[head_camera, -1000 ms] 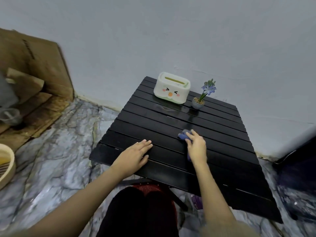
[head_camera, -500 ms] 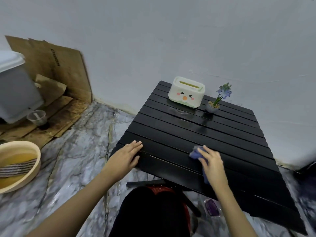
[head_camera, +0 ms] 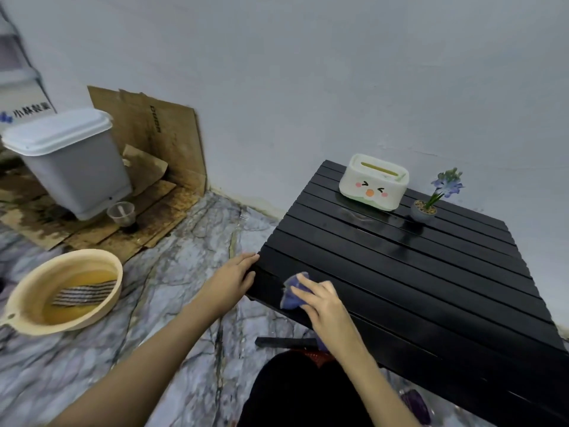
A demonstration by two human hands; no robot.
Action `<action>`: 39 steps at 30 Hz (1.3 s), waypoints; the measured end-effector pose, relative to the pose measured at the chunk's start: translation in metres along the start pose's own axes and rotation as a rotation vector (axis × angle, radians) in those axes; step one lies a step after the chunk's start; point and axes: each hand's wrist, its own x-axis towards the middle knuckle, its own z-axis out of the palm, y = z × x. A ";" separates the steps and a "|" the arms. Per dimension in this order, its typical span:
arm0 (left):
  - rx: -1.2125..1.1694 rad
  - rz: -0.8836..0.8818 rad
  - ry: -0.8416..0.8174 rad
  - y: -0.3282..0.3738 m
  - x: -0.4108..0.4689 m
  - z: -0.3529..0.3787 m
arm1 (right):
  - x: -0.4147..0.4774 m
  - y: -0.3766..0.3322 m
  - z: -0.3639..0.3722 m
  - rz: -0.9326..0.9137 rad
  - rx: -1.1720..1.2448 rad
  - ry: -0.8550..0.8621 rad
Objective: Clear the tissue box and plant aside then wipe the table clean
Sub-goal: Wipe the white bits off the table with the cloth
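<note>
Black slatted tabletop (head_camera: pixel 400 272) against a grey wall. My right hand (head_camera: pixel 326 306) presses a blue cloth (head_camera: pixel 292 292) flat by the near-left corner, fingers together; left hand (head_camera: pixel 231 280) braces that corner, fingers loosely extended. Tissue box (head_camera: pixel 374 181) and potted plant (head_camera: pixel 426 204) stand along the far edge. I judge wiping underway; next sweep rightward.

Table (head_camera: pixel 400 266) glossy black slats; rag (head_camera: pixel 294 291) soft cloth; tissue box (head_camera: pixel 374 181) smooth plastic.

Tissue box (head_camera: pixel 373 182), plant (head_camera: pixel 424 207) at far edge
</note>
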 end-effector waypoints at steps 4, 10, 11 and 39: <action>0.005 -0.005 -0.004 -0.007 -0.004 -0.007 | 0.006 0.047 -0.020 0.221 0.005 0.095; -0.011 0.020 0.044 0.001 0.001 -0.016 | 0.094 0.015 0.030 0.256 -0.140 0.129; -0.015 0.029 0.065 0.003 0.004 -0.017 | 0.100 -0.001 0.040 0.183 -0.152 0.094; 0.039 0.173 0.036 0.013 0.078 0.042 | 0.138 0.064 0.002 0.198 -0.225 -0.039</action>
